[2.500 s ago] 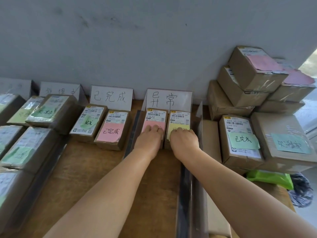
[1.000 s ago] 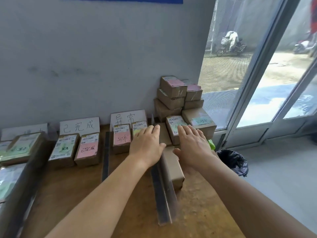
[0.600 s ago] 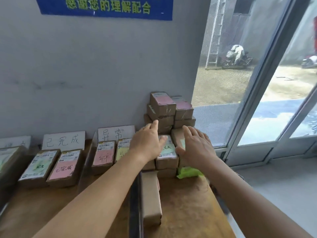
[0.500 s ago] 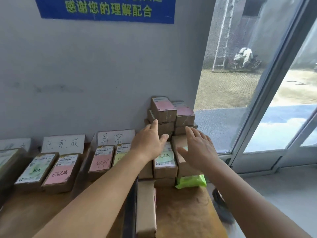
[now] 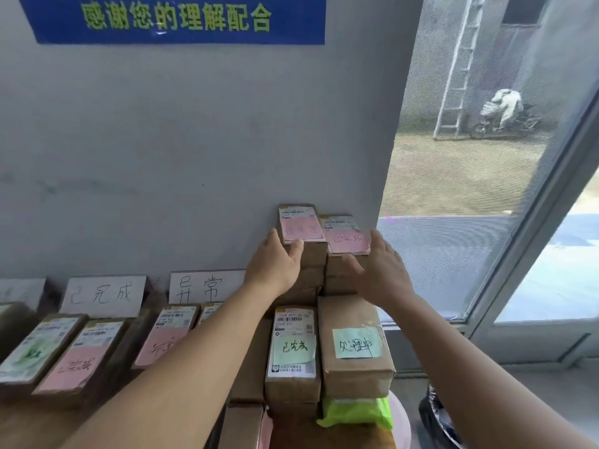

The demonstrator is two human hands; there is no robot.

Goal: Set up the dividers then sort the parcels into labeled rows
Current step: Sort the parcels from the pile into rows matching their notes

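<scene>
Far-left sign [image 5: 19,293] cut off, text unreadable

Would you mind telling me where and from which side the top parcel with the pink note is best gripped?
My suggestion: grip the top parcel by its two long side faces, coming from the front. It lies flat, highest on the stack against the wall, so the back is blocked. The left hand is already at its left edge; its right neighbour crowds the other side.

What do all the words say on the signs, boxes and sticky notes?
"感谢您的理解配合": blue wall banner.
"已完成": white standing card.
"异常": white standing card.
"已完成": pink note on top right stacked box.
"已完成": green note on brown box.
"处理中": green note on plain brown box.
"已完成": pink note on left row box.
Printed shipping labels, the other notes and the leftmost card: too blurred or hidden.
</scene>
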